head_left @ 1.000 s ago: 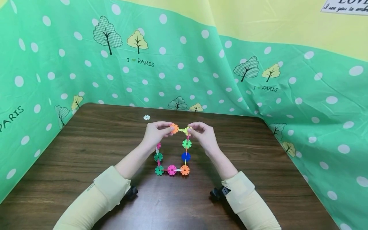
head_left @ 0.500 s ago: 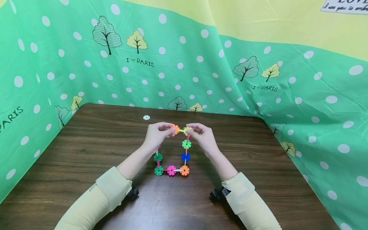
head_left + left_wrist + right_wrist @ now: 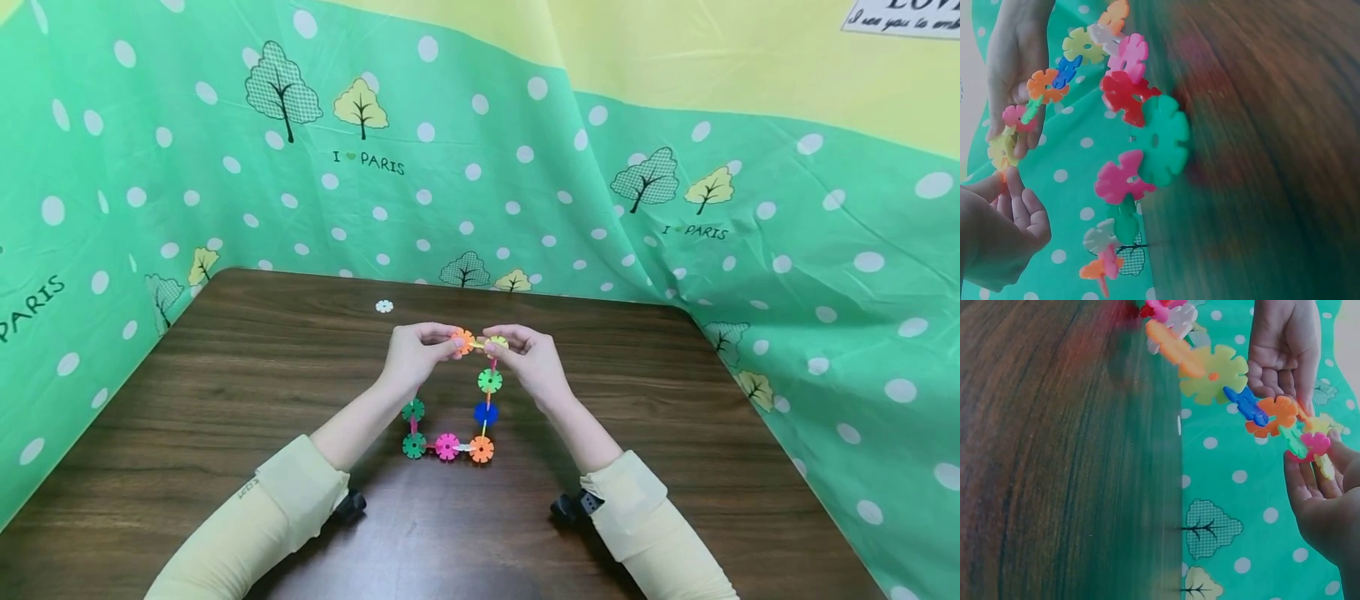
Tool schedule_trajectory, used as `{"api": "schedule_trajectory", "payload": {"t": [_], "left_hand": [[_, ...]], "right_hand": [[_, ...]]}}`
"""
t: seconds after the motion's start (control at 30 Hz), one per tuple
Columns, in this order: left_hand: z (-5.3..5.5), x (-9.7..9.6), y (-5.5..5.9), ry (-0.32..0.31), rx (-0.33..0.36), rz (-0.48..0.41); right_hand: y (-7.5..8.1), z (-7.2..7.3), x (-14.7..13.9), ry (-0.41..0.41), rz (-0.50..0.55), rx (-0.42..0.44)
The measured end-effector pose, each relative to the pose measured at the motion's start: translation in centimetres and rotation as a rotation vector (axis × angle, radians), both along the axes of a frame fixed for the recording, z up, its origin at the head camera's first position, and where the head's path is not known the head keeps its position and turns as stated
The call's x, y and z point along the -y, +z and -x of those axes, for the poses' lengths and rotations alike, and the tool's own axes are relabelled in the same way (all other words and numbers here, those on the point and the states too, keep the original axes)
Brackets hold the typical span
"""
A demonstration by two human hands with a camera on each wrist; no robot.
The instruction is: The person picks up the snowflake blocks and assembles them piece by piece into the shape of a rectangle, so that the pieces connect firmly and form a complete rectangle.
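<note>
My left hand [image 3: 416,354] pinches an orange notched disc [image 3: 463,342] between thumb and fingers. Just to its right, my right hand [image 3: 531,358] pinches a yellow notched disc [image 3: 497,347]; a thin yellow disc links the two. From there a chain of interlocking snowflake discs runs nearer to me through a light green disc [image 3: 490,381], a blue one [image 3: 486,413] and an orange corner disc [image 3: 482,449]. It turns left past a pink disc [image 3: 447,447] to dark green discs [image 3: 414,446]. The chain's other end, with small orange and pink discs [image 3: 1107,262], shows in the left wrist view; my left hand hides it from the head.
A single white disc [image 3: 384,307] lies near the far edge of the dark wooden table [image 3: 247,367]. Behind and beside the table hangs a green dotted cloth [image 3: 480,167] printed with trees.
My left hand has shifted slightly right with the orange disc, bringing it closer to my right hand. It now covers the pink disc on the chain's left side. The right hand has barely moved.
</note>
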State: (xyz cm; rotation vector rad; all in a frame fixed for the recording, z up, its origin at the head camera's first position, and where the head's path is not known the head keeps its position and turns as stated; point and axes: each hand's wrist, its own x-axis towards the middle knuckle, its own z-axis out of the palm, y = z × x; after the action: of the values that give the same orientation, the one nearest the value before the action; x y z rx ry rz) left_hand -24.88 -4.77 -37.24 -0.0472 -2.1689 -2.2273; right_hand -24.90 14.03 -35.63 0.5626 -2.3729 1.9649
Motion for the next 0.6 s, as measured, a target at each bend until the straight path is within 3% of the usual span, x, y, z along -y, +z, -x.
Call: {"api": "schedule_trajectory", "payload": {"t": [0.37,0.6], "left_hand": [[0.3,0.5,-0.2,-0.023,-0.037,0.031],[1.4,2.2,0.0,-0.120,-0.093,0.184]], "right_hand": [[0.1,-0.2,0.0,0.042,0.001,0.020],[0.2,-0.2,-0.1,0.043,-0.010,0.006]]}}
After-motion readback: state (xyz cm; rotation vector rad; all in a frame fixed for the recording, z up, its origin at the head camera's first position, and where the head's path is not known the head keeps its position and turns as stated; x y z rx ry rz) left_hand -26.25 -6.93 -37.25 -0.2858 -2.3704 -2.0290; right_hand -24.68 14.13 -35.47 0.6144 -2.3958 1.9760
